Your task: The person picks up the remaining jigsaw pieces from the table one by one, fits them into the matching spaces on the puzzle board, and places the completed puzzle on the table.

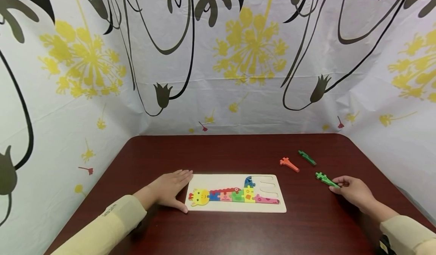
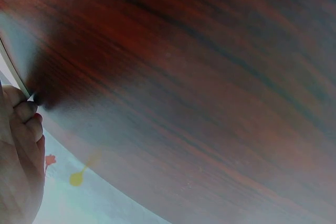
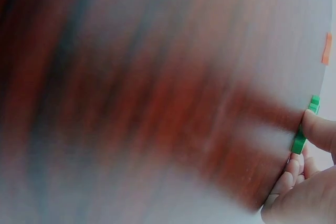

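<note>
A pale giraffe puzzle board (image 1: 235,182) lies on the table, with a yellow head piece (image 1: 200,197), several coloured body pieces, a pink leg piece (image 1: 267,199) and a blue piece (image 1: 249,181) set in it. Bare leg-shaped outlines show at its upper right. My left hand (image 1: 172,190) rests at the board's left edge, fingers straight and thumb spread along the near corner. To the right of the board, my right hand (image 1: 354,192) pinches a green puzzle piece (image 1: 325,179) between thumb and fingers. The right wrist view also shows this green piece (image 3: 298,142) under the thumb.
Beyond the right hand lie an orange puzzle piece (image 1: 289,164) and a dark green puzzle piece (image 1: 307,157). The dark red-brown table (image 1: 218,232) has rounded far corners. A white cloth (image 1: 190,69) with flower prints hangs behind and at both sides.
</note>
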A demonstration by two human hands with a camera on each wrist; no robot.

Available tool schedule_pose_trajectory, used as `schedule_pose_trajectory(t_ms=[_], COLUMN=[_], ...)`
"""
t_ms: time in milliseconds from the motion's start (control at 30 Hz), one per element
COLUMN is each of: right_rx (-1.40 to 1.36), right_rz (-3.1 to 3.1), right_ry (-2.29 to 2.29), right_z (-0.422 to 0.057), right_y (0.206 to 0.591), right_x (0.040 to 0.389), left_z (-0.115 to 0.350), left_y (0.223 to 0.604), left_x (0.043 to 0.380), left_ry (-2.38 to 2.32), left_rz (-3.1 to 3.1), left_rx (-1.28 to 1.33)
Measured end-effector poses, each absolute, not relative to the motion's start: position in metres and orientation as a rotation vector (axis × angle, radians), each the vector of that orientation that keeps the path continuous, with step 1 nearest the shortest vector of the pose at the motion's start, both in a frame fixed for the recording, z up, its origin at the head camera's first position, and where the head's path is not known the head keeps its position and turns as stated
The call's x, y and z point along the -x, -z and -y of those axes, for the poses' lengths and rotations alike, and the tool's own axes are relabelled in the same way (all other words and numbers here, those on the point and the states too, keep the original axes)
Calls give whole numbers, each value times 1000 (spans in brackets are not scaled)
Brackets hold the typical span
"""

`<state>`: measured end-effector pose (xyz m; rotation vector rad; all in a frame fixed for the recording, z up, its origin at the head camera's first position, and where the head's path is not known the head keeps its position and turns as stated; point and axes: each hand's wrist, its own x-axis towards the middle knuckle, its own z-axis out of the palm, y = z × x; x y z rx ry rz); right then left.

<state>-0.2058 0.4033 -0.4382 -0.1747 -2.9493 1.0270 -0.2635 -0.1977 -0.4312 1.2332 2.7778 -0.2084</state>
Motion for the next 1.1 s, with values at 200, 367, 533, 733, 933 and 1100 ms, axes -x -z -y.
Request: schedule_pose_trajectory(t_ms=[200,367,533,733,933,1100], right_rx=[174,178,185,193,207,212], right_rz=[2956,2947,2934,2933,2943,2942], right_ry=[-1004,-991,-983,-1018,-1063,-1104], right_z=[-402,-403,-403,-402,-404,-406], right_y=[438,438,438,439,439,435], right_x=[207,207,207,207,206,208], left_z=[198,198,198,198,198,198], left_y=[432,432,432,433,433,432], left_x=[264,264,265,265,265,264], left_ry=[207,210,206,212,214,217], left_rz=[-2776,-2773,-2771,-2772,-2770,-2770], left_rx=[-1238,-1235,-1214,-1218,-1226,-1233])
